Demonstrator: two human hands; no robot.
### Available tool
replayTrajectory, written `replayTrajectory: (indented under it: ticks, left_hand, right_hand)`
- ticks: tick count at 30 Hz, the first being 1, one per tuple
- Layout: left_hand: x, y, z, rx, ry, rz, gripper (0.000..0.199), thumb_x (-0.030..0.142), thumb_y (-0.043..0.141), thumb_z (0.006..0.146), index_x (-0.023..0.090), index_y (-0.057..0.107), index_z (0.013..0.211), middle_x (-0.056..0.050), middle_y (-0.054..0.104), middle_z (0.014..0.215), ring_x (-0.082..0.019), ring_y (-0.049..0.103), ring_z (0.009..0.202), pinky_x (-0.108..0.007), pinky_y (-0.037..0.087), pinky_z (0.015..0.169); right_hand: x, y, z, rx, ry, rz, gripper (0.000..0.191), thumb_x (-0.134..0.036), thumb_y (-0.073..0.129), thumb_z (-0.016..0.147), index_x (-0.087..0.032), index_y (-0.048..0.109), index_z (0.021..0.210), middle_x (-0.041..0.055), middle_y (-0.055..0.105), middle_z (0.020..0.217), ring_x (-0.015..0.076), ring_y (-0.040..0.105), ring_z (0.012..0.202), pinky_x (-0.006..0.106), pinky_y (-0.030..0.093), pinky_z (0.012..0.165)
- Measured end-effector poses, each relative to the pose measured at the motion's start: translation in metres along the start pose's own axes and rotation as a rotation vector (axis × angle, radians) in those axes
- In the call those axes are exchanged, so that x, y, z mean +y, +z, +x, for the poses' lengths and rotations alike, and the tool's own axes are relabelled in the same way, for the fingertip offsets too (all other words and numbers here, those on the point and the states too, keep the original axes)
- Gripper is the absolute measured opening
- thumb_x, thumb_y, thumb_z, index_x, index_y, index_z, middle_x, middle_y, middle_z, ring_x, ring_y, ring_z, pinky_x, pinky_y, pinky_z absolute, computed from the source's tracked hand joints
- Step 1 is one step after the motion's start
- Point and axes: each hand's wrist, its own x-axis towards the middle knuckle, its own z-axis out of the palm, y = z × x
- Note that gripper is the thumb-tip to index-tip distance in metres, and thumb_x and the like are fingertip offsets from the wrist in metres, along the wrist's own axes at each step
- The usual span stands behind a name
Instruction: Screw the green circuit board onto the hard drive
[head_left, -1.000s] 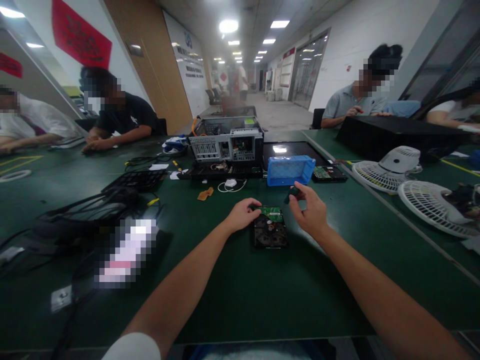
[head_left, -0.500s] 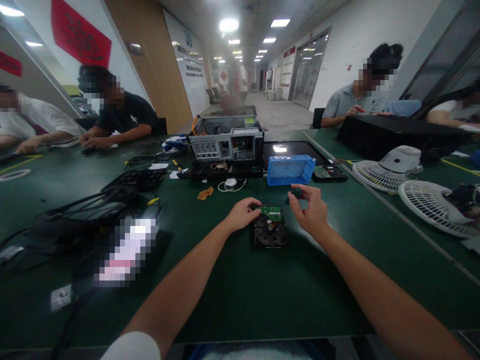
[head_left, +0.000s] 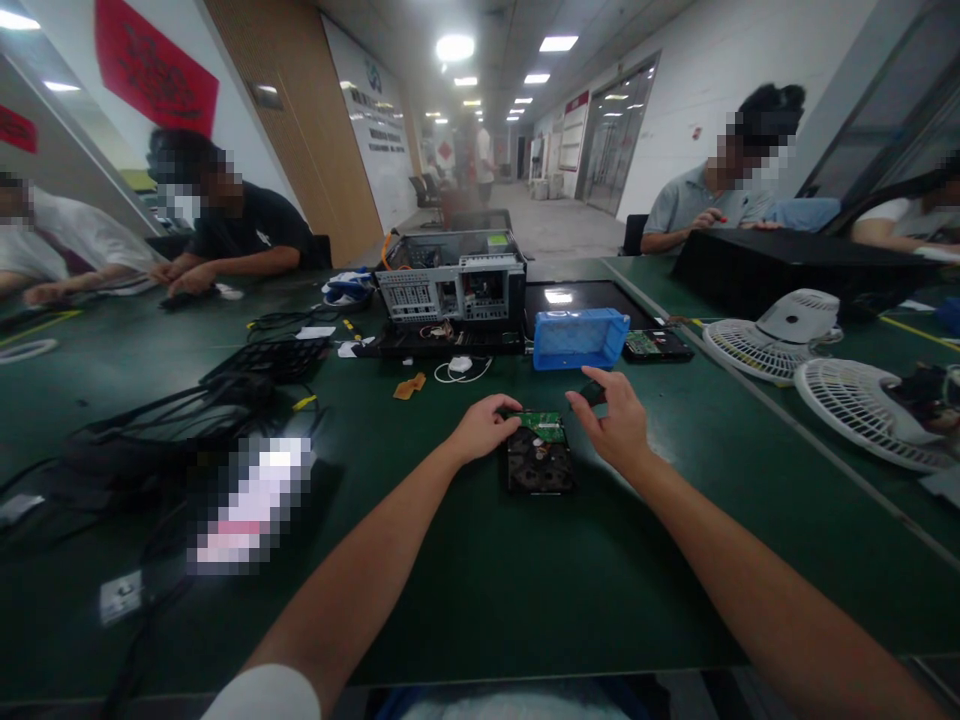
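Observation:
A hard drive (head_left: 538, 465) lies flat on the green table in front of me, its green circuit board (head_left: 546, 427) at the far end. My left hand (head_left: 486, 428) grips the drive's far left corner, thumb on top and fingers curled at the edge. Just right of the drive, my right hand (head_left: 619, 418) is raised with thumb and forefinger curled around a small dark object (head_left: 587, 395). Its exact kind is too unclear to tell. A blue plastic bin (head_left: 581, 342) stands on its side beyond the right hand.
An opened computer case (head_left: 454, 290) stands at the back, with a flat dark screen (head_left: 585, 296) beside it. Another drive (head_left: 658, 345) lies right of the bin. White fan grilles (head_left: 874, 415) are at right, black straps and cables (head_left: 161, 430) at left. Co-workers sit across the table.
My right thumb and forefinger have shifted slightly left and tilted, so more of the small dark object shows. My left hand stays on the hard drive. The view has barely shifted.

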Motion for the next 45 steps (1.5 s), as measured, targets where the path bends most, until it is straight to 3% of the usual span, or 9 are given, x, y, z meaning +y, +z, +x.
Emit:
replayTrajectory:
  ticks: [6,14,22,28,34,37,39,42,45]
  left_hand:
    - [-0.002,0.001,0.0,-0.001,0.01,-0.025,0.034,0.036,0.067,0.088,0.019,0.068,0.117,0.001,0.065,0.076,-0.013,0.059,0.061,-0.023,0.044,0.055]
    - [-0.006,0.003,0.003,0.008,0.005,-0.023,0.034,0.035,0.068,0.087,0.019,0.068,0.117,0.002,0.063,0.073,-0.013,0.057,0.058,-0.023,0.041,0.053]
    - [-0.004,0.001,0.002,-0.003,0.009,-0.015,0.034,0.036,0.068,0.088,0.019,0.068,0.118,0.001,0.065,0.074,-0.013,0.057,0.059,-0.023,0.042,0.054]
    - [-0.003,0.001,0.002,-0.013,-0.011,-0.013,0.036,0.036,0.068,0.088,0.019,0.067,0.12,0.003,0.063,0.071,-0.013,0.057,0.058,-0.023,0.042,0.053]
    - [-0.001,0.0,0.001,-0.012,-0.027,-0.009,0.036,0.036,0.069,0.087,0.019,0.068,0.119,0.002,0.064,0.072,-0.013,0.057,0.059,-0.023,0.042,0.054]
    - [-0.003,0.0,0.002,-0.022,-0.025,-0.018,0.037,0.036,0.068,0.088,0.019,0.068,0.12,0.002,0.063,0.071,-0.013,0.057,0.059,-0.023,0.042,0.054]
    - [-0.005,0.001,0.002,-0.017,-0.011,-0.018,0.037,0.036,0.068,0.087,0.019,0.068,0.12,0.002,0.063,0.071,-0.013,0.057,0.059,-0.023,0.042,0.054]
    - [-0.007,0.003,0.003,0.005,0.003,-0.002,0.035,0.036,0.068,0.087,0.019,0.068,0.118,0.003,0.061,0.068,-0.013,0.056,0.058,-0.023,0.041,0.054]
    - [-0.008,0.003,0.003,-0.011,0.0,-0.013,0.035,0.037,0.067,0.088,0.02,0.068,0.119,0.003,0.061,0.069,-0.013,0.057,0.058,-0.023,0.042,0.054]
  right_hand:
    - [0.001,0.002,0.0,-0.053,0.023,0.118,0.053,-0.034,0.061,0.096,-0.023,0.042,0.144,0.0119,0.064,0.121,0.0238,0.068,0.1,0.042,0.06,0.086]
    - [-0.004,0.003,-0.002,-0.122,0.102,0.158,0.062,-0.035,0.063,0.095,-0.026,0.035,0.15,0.0075,0.071,0.113,0.0205,0.072,0.084,0.041,0.061,0.084]
    - [-0.003,0.003,-0.003,-0.078,0.127,0.033,0.062,-0.047,0.067,0.093,-0.024,0.044,0.145,0.0103,0.071,0.119,0.0222,0.072,0.079,0.042,0.061,0.081]
    - [0.003,-0.012,0.006,0.07,0.152,-0.029,0.063,-0.051,0.065,0.092,-0.027,0.043,0.145,0.0109,0.067,0.13,0.0216,0.071,0.08,0.042,0.06,0.084]
    - [0.036,-0.027,0.016,0.042,0.172,-0.124,0.056,-0.04,0.055,0.097,-0.022,0.043,0.149,0.0132,0.06,0.14,0.0244,0.069,0.098,0.042,0.056,0.095]
    - [0.062,-0.032,0.017,-0.005,0.197,-0.231,0.042,-0.029,0.048,0.097,-0.019,0.055,0.137,0.0134,0.065,0.128,0.0284,0.062,0.119,0.044,0.049,0.105]
    - [0.081,-0.036,0.015,-0.093,0.319,-0.353,0.037,-0.023,0.048,0.093,-0.018,0.062,0.127,0.0153,0.064,0.122,0.0279,0.064,0.113,0.041,0.05,0.101]
    - [0.108,-0.046,0.012,-0.265,0.593,-0.589,0.033,-0.033,0.054,0.091,-0.018,0.07,0.116,0.0183,0.063,0.121,0.0305,0.066,0.102,0.041,0.053,0.087]
    - [0.131,-0.054,0.007,-0.456,0.699,-0.723,0.035,-0.036,0.055,0.091,-0.018,0.074,0.114,0.019,0.064,0.12,0.0314,0.066,0.103,0.039,0.052,0.084]
